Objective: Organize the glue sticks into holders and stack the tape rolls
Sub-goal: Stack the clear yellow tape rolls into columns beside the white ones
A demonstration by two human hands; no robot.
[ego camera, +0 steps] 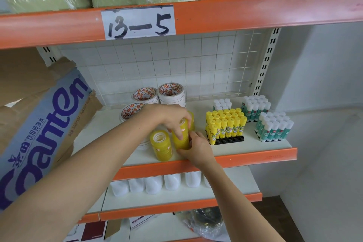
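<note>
Near the shelf [245,151] edge, both hands' fingers [177,131] clamp the yellow tape stack [180,135], which could tip and knock its neighbour stack [162,146] off.

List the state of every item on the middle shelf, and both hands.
Held yellow tape stack: upright, gripped by both hands.
Free yellow tape stack: upright, untouched.
White tape rolls: stacked at the back.
Yellow glue sticks: upright in a black holder, front slots empty.
Green glue sticks: upright, grouped.
Left hand: grips the stack's top.
Right hand: grips its base.
</note>
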